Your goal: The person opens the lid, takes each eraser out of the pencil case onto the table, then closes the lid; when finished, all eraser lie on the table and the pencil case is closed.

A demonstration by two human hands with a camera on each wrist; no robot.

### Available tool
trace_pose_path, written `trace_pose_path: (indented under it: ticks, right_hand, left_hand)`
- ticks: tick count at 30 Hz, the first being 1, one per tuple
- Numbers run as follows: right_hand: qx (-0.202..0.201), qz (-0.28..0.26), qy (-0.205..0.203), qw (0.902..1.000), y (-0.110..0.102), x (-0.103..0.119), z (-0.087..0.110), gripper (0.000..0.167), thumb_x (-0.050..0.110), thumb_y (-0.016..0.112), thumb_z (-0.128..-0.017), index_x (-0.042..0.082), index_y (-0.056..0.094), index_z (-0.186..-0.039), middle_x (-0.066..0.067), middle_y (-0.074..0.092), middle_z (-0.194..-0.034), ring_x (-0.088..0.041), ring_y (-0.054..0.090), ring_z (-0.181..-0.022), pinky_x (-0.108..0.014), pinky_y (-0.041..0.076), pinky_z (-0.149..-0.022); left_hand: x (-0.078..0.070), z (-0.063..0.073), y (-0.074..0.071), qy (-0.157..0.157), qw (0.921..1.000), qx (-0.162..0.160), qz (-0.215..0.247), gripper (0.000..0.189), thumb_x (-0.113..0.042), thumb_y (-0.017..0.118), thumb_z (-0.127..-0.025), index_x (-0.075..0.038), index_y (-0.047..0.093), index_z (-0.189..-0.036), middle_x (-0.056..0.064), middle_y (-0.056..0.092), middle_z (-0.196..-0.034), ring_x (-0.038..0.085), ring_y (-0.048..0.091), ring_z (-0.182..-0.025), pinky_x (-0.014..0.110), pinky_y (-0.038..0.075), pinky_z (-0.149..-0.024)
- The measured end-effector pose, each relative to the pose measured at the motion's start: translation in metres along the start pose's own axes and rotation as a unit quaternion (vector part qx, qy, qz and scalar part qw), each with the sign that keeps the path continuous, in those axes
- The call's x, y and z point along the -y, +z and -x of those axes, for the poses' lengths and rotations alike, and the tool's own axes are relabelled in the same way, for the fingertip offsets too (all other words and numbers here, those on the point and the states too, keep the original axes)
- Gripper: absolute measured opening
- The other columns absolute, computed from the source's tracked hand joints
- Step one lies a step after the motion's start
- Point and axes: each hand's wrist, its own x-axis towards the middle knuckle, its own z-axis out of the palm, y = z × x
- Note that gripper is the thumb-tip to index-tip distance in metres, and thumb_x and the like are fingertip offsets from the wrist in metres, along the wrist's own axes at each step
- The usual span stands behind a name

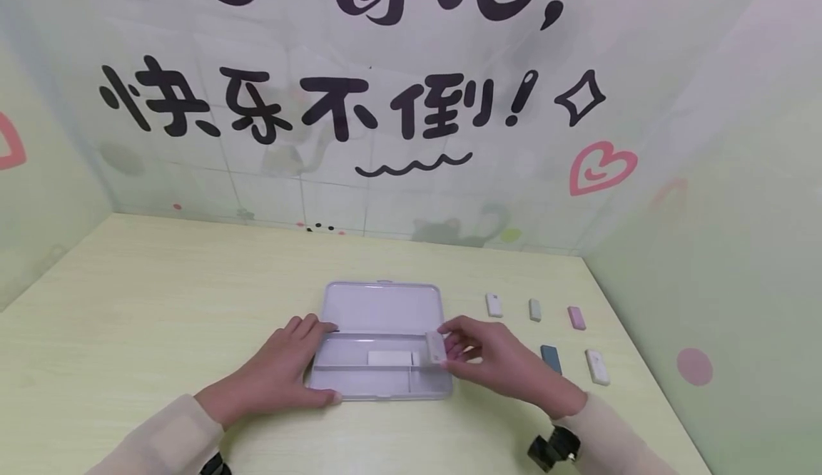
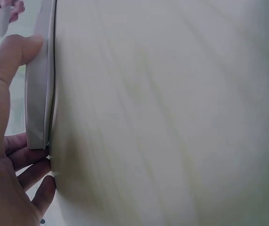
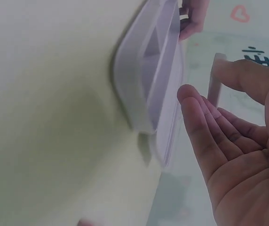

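A lilac pencil case (image 1: 382,309) lies on the table with its lid folded back, its tray split by thin dividers. My left hand (image 1: 276,364) grips the case's left end, the thumb at the near corner and the fingers along the far side. Between thumb and fingers, my right hand (image 1: 497,357) pinches a pale eraser (image 1: 436,347) over the right end of the tray. The right wrist view shows this eraser (image 3: 216,77) upright and above the case. In the long back compartment lies a white eraser (image 1: 389,358).
Right of the case are a white eraser (image 1: 493,304), a grey one (image 1: 535,309) and a pink one (image 1: 576,317). Nearer stand a blue eraser (image 1: 550,359), partly behind the right wrist, and another white eraser (image 1: 596,366). Printed walls (image 1: 411,197) enclose the table's back and sides.
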Motion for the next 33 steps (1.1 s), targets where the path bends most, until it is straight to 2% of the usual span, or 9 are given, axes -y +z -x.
trace_pose_path:
  ticks: [7,13,18,24,33]
  right_hand:
    - [-0.036,0.031,-0.022,0.9986,-0.012,-0.019,0.052,0.031,0.023,0.077,-0.095,0.009,0.066,-0.12,0.006,0.072,-0.098,0.002,0.068,-0.091,-0.025,0.061,-0.082]
    - [-0.059,0.051,-0.02,0.9967,-0.017,-0.033,0.083,0.028,0.017,0.08,-0.093,0.009,0.066,-0.116,0.008,0.071,-0.097,0.004,0.067,-0.09,-0.024,0.06,-0.077]
    - [-0.047,0.072,0.003,0.9963,-0.016,-0.044,0.099,0.031,0.018,0.08,-0.092,0.008,0.066,-0.118,0.012,0.068,-0.099,0.006,0.064,-0.089,-0.023,0.059,-0.076]
    - [-0.042,0.101,-0.018,0.9938,-0.015,-0.058,0.113,0.03,0.013,0.081,-0.09,0.009,0.066,-0.116,0.01,0.064,-0.095,0.007,0.061,-0.086,-0.021,0.056,-0.073]
    - [-0.028,0.119,-0.015,0.9924,-0.012,-0.07,0.123,0.031,0.02,0.083,-0.089,0.012,0.069,-0.115,0.015,0.064,-0.095,0.008,0.054,-0.084,-0.02,0.05,-0.068]
  left_hand:
    - [-0.002,0.0,0.0,-0.001,1.0,0.001,0.002,0.089,-0.065,0.082,-0.074,-0.007,0.056,-0.137,-0.003,0.053,-0.112,0.013,0.044,-0.103,0.03,0.042,-0.082]
    - [-0.003,-0.001,-0.002,-0.001,1.0,0.0,-0.004,0.089,-0.064,0.082,-0.074,-0.008,0.056,-0.136,-0.003,0.053,-0.112,0.014,0.045,-0.103,0.031,0.042,-0.083]
    - [-0.003,-0.001,-0.003,-0.003,1.0,0.006,-0.003,0.089,-0.065,0.082,-0.074,-0.008,0.056,-0.137,-0.003,0.053,-0.113,0.014,0.045,-0.104,0.031,0.042,-0.083]
    - [-0.003,-0.002,-0.004,-0.002,1.0,0.003,-0.002,0.089,-0.065,0.082,-0.074,-0.008,0.055,-0.137,-0.003,0.054,-0.113,0.014,0.045,-0.103,0.03,0.041,-0.082]
    - [-0.001,0.001,-0.003,-0.007,0.9999,0.008,0.004,0.089,-0.065,0.082,-0.074,-0.008,0.056,-0.137,-0.003,0.053,-0.112,0.013,0.044,-0.102,0.03,0.041,-0.082]
